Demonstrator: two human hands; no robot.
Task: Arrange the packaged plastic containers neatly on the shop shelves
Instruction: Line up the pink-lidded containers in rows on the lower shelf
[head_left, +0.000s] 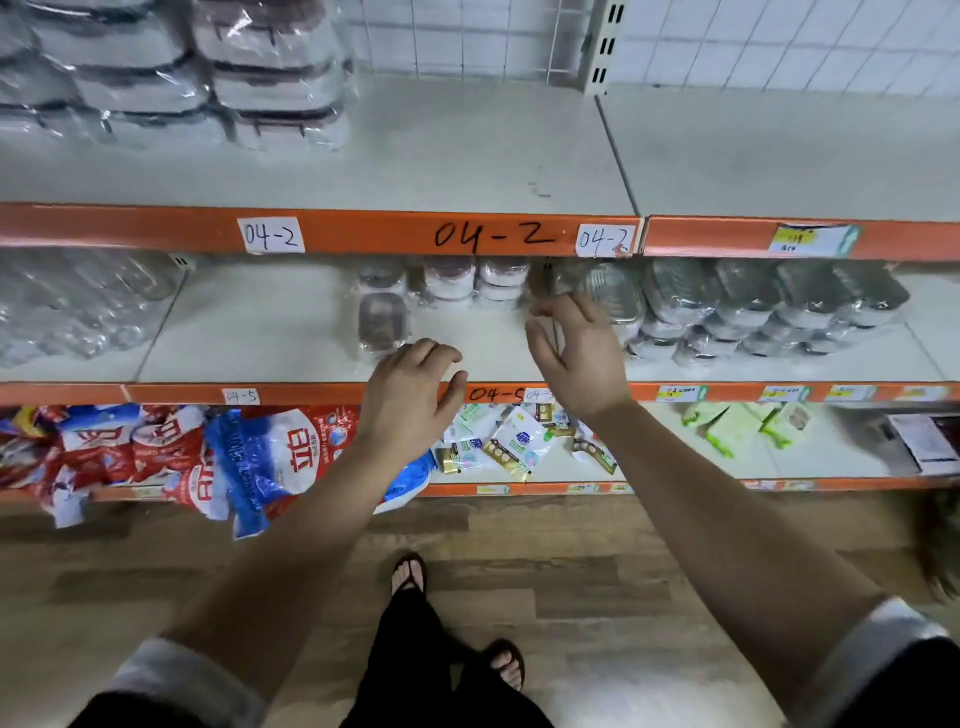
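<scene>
Head view: packaged containers cluster mid-back on middle shelf; brownish pack stands forward. Left hand loosely curled beside it, holding nothing; right hand spread, empty, near silvery packs. Step, judged: reaching in. Next: grip one pack, square it.

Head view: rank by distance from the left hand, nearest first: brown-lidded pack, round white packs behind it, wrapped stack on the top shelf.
1. Brown-lidded pack: middle shelf, just beyond the left hand.
2. Round white packs: back of the same shelf, under the orange edge.
3. Wrapped stack: top shelf, upper left.
</scene>
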